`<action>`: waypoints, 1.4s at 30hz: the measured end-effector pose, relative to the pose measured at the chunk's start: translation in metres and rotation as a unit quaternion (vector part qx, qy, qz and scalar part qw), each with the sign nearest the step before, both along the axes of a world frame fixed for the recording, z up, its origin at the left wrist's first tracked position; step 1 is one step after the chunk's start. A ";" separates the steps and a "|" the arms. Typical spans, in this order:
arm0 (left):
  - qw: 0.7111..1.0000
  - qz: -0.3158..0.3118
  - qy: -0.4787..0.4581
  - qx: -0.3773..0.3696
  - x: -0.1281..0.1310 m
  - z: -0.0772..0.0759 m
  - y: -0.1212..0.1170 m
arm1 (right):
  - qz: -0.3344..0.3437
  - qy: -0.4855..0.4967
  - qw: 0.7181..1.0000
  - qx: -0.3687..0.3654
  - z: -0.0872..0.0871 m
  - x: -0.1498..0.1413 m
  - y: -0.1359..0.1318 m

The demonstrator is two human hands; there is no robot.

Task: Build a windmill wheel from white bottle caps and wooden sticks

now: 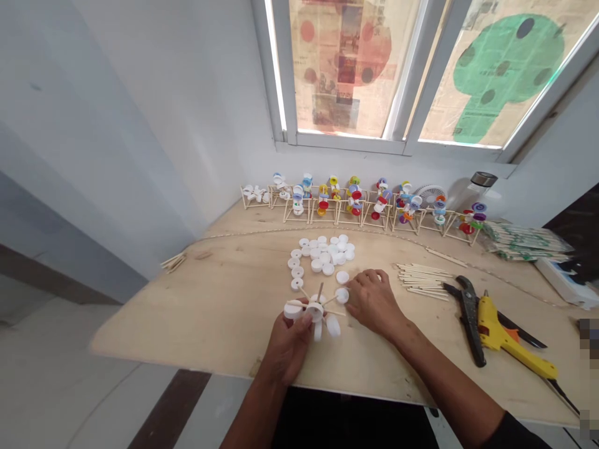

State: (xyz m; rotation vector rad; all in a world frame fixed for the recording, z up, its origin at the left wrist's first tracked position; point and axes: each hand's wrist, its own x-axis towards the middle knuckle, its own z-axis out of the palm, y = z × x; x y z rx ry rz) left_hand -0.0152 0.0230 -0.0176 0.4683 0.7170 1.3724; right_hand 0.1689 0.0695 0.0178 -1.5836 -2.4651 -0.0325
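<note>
My left hand (291, 343) is closed around a small wheel (315, 312) built from white bottle caps and thin wooden sticks. The sticks fan out from a cap at its hub, and a few of them carry caps at their ends. At the right of the wheel, my right hand (374, 302) has its fingers curled against a white bottle cap (342, 295), gripping it by the side. One stick of the wheel points toward that cap. Just beyond lies another white cap (342, 277), and a group of loose white caps (322, 252) spreads over the wooden table (210, 312).
Wooden sticks (425, 279) lie to the right, near black cutters (469, 321) and a yellow glue gun (508, 340). Along the wall stand stick frames with colourful cap wheels (355, 202). A string (281, 229) crosses the table. A bottle (482, 181) and plastic packets (524, 240) are at the back right.
</note>
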 end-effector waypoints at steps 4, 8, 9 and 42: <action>1.000 0.007 -0.006 0.000 0.001 0.001 0.000 | -0.017 0.010 1.000 0.012 0.003 0.013 -0.010; 1.000 0.008 -0.012 -0.009 0.001 0.002 -0.001 | -0.048 0.043 0.997 0.052 0.008 0.046 -0.034; 1.000 0.007 -0.011 -0.010 0.001 0.002 -0.001 | -0.056 0.055 0.994 0.075 0.008 0.057 -0.041; 0.997 0.059 0.045 0.000 0.012 -0.003 -0.001 | -0.373 0.082 0.920 0.092 0.000 0.215 -0.108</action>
